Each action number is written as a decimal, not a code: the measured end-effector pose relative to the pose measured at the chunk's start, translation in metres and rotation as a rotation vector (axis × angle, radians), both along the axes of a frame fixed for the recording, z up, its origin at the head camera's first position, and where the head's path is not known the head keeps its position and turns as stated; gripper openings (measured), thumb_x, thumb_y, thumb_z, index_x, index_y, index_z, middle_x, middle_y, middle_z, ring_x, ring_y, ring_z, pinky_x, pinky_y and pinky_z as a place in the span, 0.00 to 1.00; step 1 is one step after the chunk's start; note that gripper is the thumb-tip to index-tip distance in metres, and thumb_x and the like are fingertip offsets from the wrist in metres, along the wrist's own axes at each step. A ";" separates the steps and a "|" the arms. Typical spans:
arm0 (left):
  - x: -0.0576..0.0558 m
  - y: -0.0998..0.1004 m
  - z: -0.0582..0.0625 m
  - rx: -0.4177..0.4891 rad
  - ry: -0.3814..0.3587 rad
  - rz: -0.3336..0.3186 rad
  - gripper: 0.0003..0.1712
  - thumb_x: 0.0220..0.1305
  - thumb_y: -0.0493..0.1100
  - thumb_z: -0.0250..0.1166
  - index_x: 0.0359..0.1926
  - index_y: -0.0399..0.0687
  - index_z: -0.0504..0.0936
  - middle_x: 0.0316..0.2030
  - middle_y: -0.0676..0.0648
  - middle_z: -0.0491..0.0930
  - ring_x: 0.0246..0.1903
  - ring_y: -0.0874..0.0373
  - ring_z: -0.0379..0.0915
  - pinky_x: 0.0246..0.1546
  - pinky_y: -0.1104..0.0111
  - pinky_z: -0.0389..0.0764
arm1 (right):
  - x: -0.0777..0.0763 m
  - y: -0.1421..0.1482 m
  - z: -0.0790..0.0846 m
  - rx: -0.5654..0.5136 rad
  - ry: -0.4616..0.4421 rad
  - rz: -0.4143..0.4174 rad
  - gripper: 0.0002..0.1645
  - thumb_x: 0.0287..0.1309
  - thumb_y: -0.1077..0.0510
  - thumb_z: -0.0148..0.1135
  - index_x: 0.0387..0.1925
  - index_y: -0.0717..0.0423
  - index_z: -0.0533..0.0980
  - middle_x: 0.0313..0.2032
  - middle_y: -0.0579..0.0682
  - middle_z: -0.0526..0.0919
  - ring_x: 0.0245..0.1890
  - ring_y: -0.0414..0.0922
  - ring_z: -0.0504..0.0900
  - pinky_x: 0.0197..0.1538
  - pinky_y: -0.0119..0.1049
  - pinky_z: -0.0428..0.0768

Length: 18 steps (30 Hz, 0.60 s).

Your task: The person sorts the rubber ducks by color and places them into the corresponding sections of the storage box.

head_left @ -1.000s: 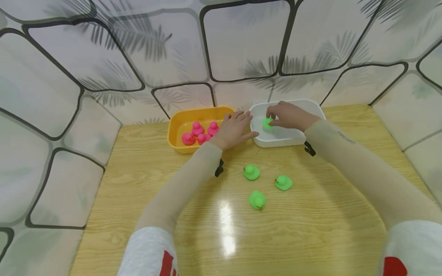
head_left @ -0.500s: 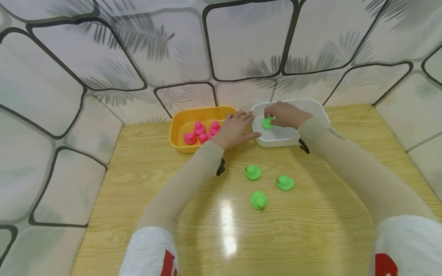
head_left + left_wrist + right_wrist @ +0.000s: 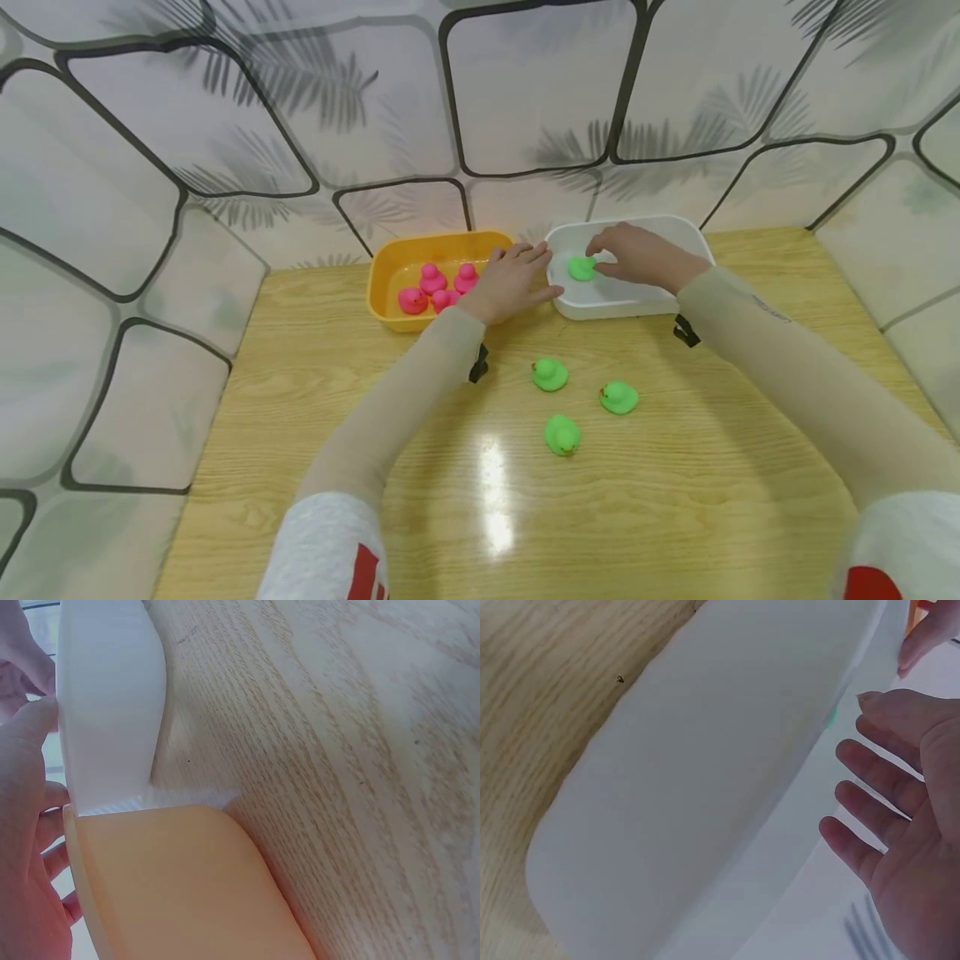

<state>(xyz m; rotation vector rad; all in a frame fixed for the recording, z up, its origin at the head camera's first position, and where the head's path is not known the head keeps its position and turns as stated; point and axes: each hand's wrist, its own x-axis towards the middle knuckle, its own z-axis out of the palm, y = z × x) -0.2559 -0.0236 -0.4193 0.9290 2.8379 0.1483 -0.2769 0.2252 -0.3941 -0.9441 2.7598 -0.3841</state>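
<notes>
In the head view, my left hand (image 3: 506,287) lies with fairly straight fingers over the facing ends of an orange-yellow plastic tub (image 3: 390,319) and a white plastic tub (image 3: 618,310). The left wrist view shows its fingers along both rims. A green rubber duck (image 3: 580,268) sits inside the white tub, at its left end. Just right of that duck is my right hand (image 3: 651,255), thumb and fingers parted. In the right wrist view, the right hand (image 3: 907,802) is spread above the tub's rim and holds nothing; only a sliver of green shows there.
Several pink rubber ducks (image 3: 412,301) lie in the orange-yellow tub, partly hidden by my left hand. Three green ducks are on the wooden table (image 3: 300,417): one nearest the tubs (image 3: 550,375), one to the right (image 3: 619,398), one closer (image 3: 562,436). A patterned wall covering (image 3: 536,92) stands behind.
My right hand has let go of the green duck in the white tub and drawn slightly right, its fingers parting. The duck stays in the tub. My left hand keeps its place.
</notes>
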 end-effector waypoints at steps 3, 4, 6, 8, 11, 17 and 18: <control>0.000 0.001 0.000 0.000 0.001 -0.002 0.45 0.77 0.71 0.49 0.81 0.50 0.59 0.82 0.48 0.53 0.79 0.48 0.49 0.73 0.48 0.57 | 0.008 0.004 -0.001 -0.025 0.034 -0.004 0.15 0.68 0.64 0.64 0.54 0.68 0.81 0.53 0.64 0.84 0.59 0.63 0.78 0.66 0.60 0.71; 0.000 0.001 0.000 0.001 0.001 -0.002 0.45 0.76 0.71 0.49 0.81 0.50 0.59 0.82 0.48 0.53 0.79 0.48 0.49 0.73 0.48 0.57 | 0.011 0.005 0.000 -0.034 0.044 -0.005 0.15 0.68 0.64 0.65 0.53 0.67 0.82 0.53 0.64 0.84 0.58 0.63 0.78 0.66 0.60 0.72; 0.000 0.001 0.000 0.005 0.000 -0.002 0.45 0.76 0.71 0.49 0.81 0.50 0.59 0.82 0.48 0.53 0.79 0.48 0.49 0.73 0.48 0.57 | 0.019 0.006 0.002 -0.050 0.057 -0.002 0.15 0.68 0.64 0.65 0.53 0.67 0.82 0.53 0.63 0.84 0.58 0.63 0.78 0.65 0.59 0.73; 0.001 0.001 0.000 0.010 -0.004 0.001 0.45 0.76 0.71 0.49 0.81 0.50 0.59 0.82 0.48 0.53 0.79 0.48 0.49 0.73 0.48 0.57 | 0.026 0.005 0.004 -0.064 0.067 0.005 0.15 0.68 0.64 0.65 0.53 0.65 0.82 0.52 0.62 0.84 0.57 0.62 0.79 0.64 0.59 0.74; 0.001 0.000 0.002 0.015 -0.009 0.003 0.45 0.77 0.71 0.48 0.82 0.50 0.59 0.82 0.48 0.53 0.79 0.47 0.49 0.74 0.46 0.56 | 0.036 0.004 0.007 -0.079 0.091 0.029 0.14 0.68 0.63 0.66 0.53 0.64 0.82 0.51 0.61 0.85 0.56 0.61 0.79 0.63 0.58 0.75; 0.001 -0.003 0.002 0.013 -0.007 -0.002 0.45 0.77 0.71 0.48 0.82 0.50 0.59 0.82 0.48 0.53 0.79 0.47 0.49 0.74 0.46 0.56 | 0.057 0.001 0.010 -0.128 0.177 0.125 0.13 0.66 0.64 0.68 0.50 0.63 0.82 0.47 0.60 0.85 0.52 0.60 0.80 0.60 0.58 0.76; 0.001 -0.004 0.002 0.010 -0.006 -0.005 0.45 0.77 0.71 0.48 0.82 0.50 0.59 0.82 0.48 0.54 0.78 0.48 0.49 0.74 0.47 0.56 | 0.061 0.000 0.011 -0.139 0.184 0.140 0.12 0.65 0.64 0.69 0.50 0.63 0.82 0.47 0.60 0.85 0.52 0.60 0.80 0.60 0.58 0.76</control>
